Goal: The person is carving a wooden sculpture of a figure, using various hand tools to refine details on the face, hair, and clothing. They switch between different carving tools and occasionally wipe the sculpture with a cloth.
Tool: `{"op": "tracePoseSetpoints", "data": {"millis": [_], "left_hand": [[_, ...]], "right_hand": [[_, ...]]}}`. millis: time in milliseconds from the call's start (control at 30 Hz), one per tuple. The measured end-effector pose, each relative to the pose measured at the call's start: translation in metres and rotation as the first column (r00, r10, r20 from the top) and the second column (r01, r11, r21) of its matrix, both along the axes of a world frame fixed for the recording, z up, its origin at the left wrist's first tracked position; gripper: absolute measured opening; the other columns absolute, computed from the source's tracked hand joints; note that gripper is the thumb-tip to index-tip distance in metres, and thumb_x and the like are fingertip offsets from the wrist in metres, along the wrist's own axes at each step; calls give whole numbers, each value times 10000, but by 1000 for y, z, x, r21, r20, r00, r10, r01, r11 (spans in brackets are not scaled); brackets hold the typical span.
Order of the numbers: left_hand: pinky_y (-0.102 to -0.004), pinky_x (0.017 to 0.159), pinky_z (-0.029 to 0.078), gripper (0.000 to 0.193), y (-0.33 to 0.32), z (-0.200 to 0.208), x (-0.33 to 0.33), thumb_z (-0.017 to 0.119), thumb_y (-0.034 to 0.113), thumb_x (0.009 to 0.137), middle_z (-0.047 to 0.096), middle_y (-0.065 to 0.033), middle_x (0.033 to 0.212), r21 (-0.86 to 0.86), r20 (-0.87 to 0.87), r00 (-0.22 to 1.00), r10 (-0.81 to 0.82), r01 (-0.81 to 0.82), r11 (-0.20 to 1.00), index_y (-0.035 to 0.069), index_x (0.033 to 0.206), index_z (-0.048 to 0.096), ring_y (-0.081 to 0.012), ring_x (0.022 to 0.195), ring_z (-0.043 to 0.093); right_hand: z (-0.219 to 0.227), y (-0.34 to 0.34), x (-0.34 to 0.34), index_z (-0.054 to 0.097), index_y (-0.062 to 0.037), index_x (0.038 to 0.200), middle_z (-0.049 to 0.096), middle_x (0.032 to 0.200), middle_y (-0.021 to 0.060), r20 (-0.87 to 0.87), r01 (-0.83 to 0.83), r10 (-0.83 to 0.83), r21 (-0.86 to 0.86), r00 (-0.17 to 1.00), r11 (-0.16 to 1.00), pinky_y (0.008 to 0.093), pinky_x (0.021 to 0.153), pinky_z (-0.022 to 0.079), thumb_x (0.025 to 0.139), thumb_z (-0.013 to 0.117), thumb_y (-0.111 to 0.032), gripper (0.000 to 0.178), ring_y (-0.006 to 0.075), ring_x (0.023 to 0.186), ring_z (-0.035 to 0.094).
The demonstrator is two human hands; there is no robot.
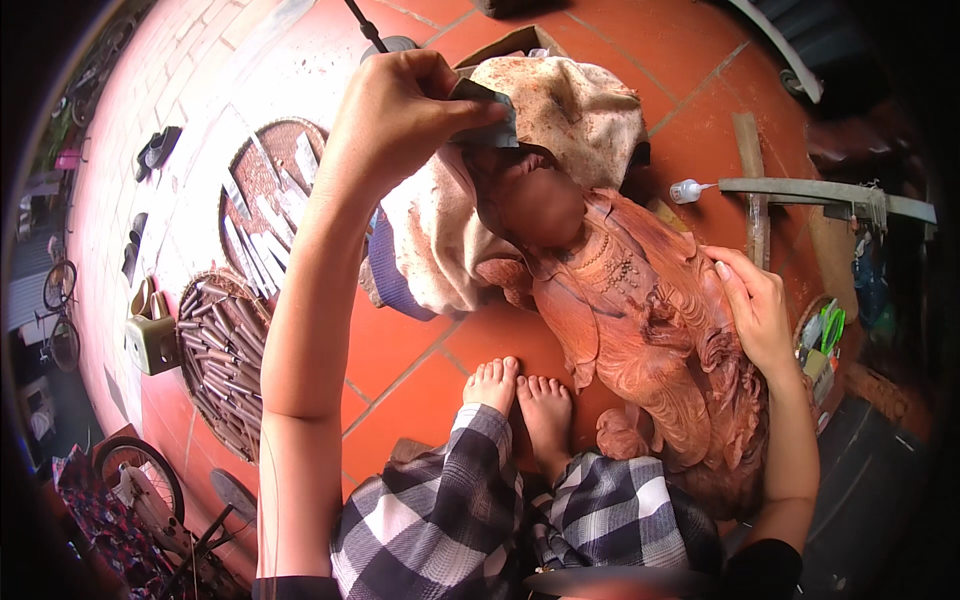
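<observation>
Pinching a grey sheet of sandpaper (pixel 505 135) in your left hand (pixel 412 110), you have your thumb and fingers closed on it, right by the head end of the carved wooden statue (pixel 640 330). I can't tell if the sandpaper touches the wood. Your right hand (pixel 755 305) lies on the right side of the statue, with its fingers loose and stretched out, not closed around anything.

The statue is red-brown and lies at a slant in front of you. Its head end is far from you, by a cream cloth (pixel 565 95) with reddish spots, and its bottom end is near your right knee. Your bare feet (pixel 547 410) are on the orange tile floor (pixel 395 345), to the left of the statue's lower part.

Well to the left of the statue, a round woven tray (pixel 282 135) holds flat metal blades (pixel 255 255). Nearer to you on that same side of the statue, a round basket (pixel 190 300) is full of brown sticks (pixel 225 345). To the right of the statue's head end is a little white bottle (pixel 686 191) with a thin tip.
</observation>
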State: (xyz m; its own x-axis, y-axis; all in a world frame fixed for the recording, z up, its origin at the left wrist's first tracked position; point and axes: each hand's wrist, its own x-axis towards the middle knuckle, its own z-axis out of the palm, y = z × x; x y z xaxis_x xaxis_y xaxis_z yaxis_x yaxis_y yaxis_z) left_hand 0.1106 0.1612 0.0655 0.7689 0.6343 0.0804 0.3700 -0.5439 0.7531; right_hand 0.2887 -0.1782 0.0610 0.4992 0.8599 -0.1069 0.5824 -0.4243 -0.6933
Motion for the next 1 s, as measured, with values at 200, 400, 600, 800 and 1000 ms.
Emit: {"op": "tracePoseSetpoints", "data": {"millis": [200,400,600,800,1000], "left_hand": [[-203,593,400,390,17,12,-15,897,211,720,599,37,650,-342,236,965,116,-30,939,123,629,528,-45,616,552],[-218,547,278,437,4,-13,-3,849,289,772,438,84,633,-181,83,996,14,2,983,124,641,466,-25,601,385],[-209,605,402,289,26,-28,-106,796,225,825,588,26,682,-127,0,982,189,-187,974,71,719,576,-44,635,512],[-246,630,449,207,-46,-89,-208,772,154,808,628,-29,700,-339,-274,961,21,-117,933,36,768,607,-97,657,577],[-284,655,497,139,-104,-152,-224,748,83,791,668,-83,718,-493,-370,899,-234,23,870,1,816,638,-149,679,643]], "right_hand": [[-5,-8,9,642,38,1125,691,932,214,43,-4,2,36,999,999,341,733,507,988,510,-98,234,263,817,696],[-4,1,7,652,24,1108,685,904,211,19,6,-5,-50,1000,999,345,703,506,968,535,-101,221,285,789,695],[14,-11,12,675,36,1081,719,996,166,178,-38,24,78,984,996,307,798,541,898,655,-53,204,205,890,709],[61,-22,-18,712,22,1037,734,993,104,265,38,-97,221,959,975,275,823,536,889,674,-21,158,147,914,696],[70,-61,-58,716,19,1018,732,994,125,388,39,-77,104,918,994,286,828,529,861,684,-1,162,197,927,706]]}}
